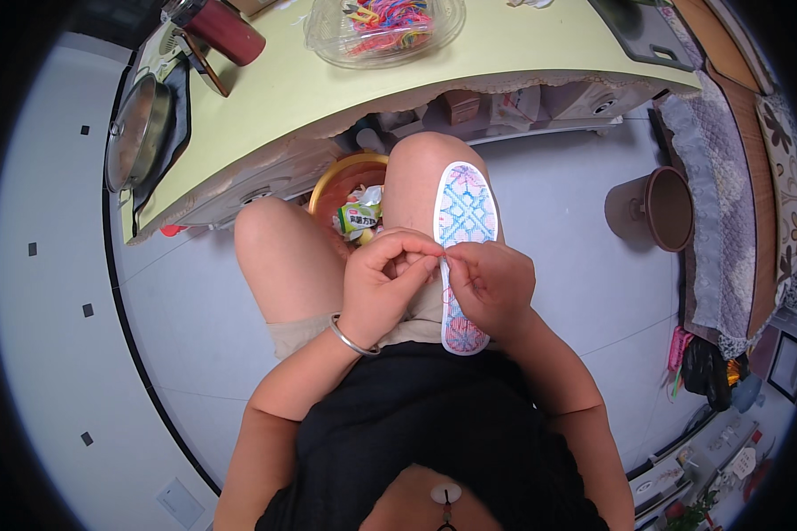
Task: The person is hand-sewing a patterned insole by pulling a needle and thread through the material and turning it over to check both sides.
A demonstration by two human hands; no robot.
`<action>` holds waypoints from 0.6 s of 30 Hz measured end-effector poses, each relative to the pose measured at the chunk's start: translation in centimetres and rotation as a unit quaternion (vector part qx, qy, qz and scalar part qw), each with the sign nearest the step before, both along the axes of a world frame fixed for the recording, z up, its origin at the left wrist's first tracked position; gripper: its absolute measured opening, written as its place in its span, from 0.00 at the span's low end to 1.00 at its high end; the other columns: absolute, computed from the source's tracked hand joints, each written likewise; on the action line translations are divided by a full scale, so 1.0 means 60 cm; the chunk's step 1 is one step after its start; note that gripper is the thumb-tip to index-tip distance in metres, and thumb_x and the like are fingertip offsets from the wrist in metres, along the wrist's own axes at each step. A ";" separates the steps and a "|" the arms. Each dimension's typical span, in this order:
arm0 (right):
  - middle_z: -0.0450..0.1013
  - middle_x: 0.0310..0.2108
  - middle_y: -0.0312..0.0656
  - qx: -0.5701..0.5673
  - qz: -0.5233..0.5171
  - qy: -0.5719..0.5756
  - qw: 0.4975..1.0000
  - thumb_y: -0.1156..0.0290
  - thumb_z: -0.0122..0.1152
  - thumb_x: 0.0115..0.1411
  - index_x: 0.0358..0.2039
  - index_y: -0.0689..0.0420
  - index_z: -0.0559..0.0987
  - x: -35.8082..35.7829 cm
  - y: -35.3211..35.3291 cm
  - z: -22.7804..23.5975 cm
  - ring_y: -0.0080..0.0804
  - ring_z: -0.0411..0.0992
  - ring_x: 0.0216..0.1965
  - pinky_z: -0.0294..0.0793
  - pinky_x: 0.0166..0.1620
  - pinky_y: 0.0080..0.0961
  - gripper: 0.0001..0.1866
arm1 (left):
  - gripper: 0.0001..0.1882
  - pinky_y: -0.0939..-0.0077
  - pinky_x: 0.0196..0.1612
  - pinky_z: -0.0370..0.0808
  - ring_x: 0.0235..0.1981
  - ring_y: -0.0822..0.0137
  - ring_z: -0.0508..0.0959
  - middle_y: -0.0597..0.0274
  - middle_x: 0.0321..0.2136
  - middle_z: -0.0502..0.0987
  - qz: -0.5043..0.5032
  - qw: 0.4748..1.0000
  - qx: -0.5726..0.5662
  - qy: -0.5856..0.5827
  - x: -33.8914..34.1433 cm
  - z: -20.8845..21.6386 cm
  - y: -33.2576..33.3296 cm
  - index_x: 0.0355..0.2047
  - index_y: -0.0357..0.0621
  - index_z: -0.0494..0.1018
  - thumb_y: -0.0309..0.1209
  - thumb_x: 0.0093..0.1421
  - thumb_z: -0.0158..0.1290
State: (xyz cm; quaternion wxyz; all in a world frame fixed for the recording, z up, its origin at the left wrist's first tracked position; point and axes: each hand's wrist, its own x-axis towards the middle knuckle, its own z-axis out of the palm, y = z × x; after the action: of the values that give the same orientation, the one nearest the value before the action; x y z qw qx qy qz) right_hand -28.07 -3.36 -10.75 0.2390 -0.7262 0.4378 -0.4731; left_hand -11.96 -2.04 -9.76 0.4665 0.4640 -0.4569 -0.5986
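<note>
- lengthwise, the insole (467, 208) runs away from the body, its long axis almost straight up and down the view.
- its broader, rounded end points forward, toward the table (283, 97); the narrower end points back to the waist.
- it sits on or just above the right thigh (412, 173), patterned face up; whether its full length touches cannot be told.
- the near end overlaps the shirt (425, 394) and shorts (427, 311).
- its white rim shows all around the far end, while the right hand (494, 281) hides the middle of its right side.
- the left hand (376, 279) is beside the insole's left edge, thumb and forefinger drawn together, closed, at that edge.
- the right hand reaches across the face, fingers curled closed, tips meeting the left hand's at the same edge; what is pinched there is too small to tell.
- to the right, floor (567, 195) gives open room between the insole and the brown bin (624, 212).
- forward, the table's curved edge stands apart from the insole's far end.
- to the left, the right thigh borders it; the bucket (323, 190), with a packet (359, 217) in it, shows between the knees.
</note>
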 end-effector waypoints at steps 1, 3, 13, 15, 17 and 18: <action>0.64 0.12 0.37 -0.007 -0.001 0.001 1.000 0.83 0.62 0.45 0.26 0.56 0.76 0.000 0.001 -0.002 0.30 0.62 0.12 0.59 0.17 0.22 0.08 | 0.06 0.90 0.33 0.69 0.29 0.80 0.73 0.65 0.32 0.74 -0.005 1.000 0.010 0.013 0.002 0.003 0.000 0.34 0.34 0.74 0.17 0.56 0.52; 0.64 0.12 0.37 -0.020 -0.001 0.002 1.000 0.83 0.62 0.45 0.25 0.56 0.75 0.000 0.002 -0.006 0.31 0.63 0.12 0.60 0.17 0.23 0.08 | 0.06 0.91 0.33 0.69 0.30 0.81 0.72 0.66 0.32 0.73 -0.013 0.999 0.030 0.040 0.005 0.011 0.001 0.35 0.33 0.74 0.17 0.56 0.52; 0.65 0.13 0.38 -0.041 0.015 -0.013 0.999 0.84 0.61 0.44 0.26 0.57 0.76 0.003 0.004 -0.011 0.32 0.63 0.12 0.60 0.17 0.24 0.09 | 0.05 0.92 0.33 0.68 0.29 0.84 0.71 0.68 0.31 0.72 -0.001 0.998 0.053 0.021 0.004 0.010 0.004 0.33 0.35 0.73 0.17 0.56 0.53; 0.65 0.13 0.38 -0.042 0.017 -0.023 0.999 0.84 0.61 0.44 0.26 0.57 0.76 0.004 0.004 -0.013 0.32 0.63 0.12 0.60 0.17 0.24 0.09 | 0.05 0.92 0.33 0.68 0.29 0.84 0.70 0.69 0.31 0.72 0.003 0.998 0.059 0.020 0.003 0.011 0.004 0.33 0.35 0.73 0.17 0.56 0.53; 0.66 0.14 0.38 -0.007 0.026 -0.020 0.999 0.81 0.62 0.44 0.27 0.57 0.76 0.002 0.006 -0.008 0.33 0.65 0.14 0.63 0.19 0.26 0.08 | 0.04 0.92 0.33 0.68 0.29 0.84 0.70 0.69 0.31 0.71 0.000 0.998 0.060 0.015 0.004 0.013 0.003 0.33 0.35 0.73 0.17 0.56 0.53; 0.66 0.14 0.38 0.010 0.031 -0.018 0.999 0.79 0.62 0.45 0.28 0.56 0.76 0.002 0.008 -0.004 0.33 0.66 0.15 0.65 0.20 0.28 0.08 | 0.04 0.92 0.33 0.68 0.29 0.84 0.70 0.69 0.31 0.71 -0.001 0.998 0.060 0.012 0.004 0.013 0.002 0.32 0.35 0.73 0.17 0.56 0.52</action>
State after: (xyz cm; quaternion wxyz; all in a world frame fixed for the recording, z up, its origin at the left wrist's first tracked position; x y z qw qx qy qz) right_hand -27.96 -2.90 -11.01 0.2689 -0.7284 0.4151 -0.4742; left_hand -11.70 -1.89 -8.96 0.4427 0.4833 -0.4149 -0.6311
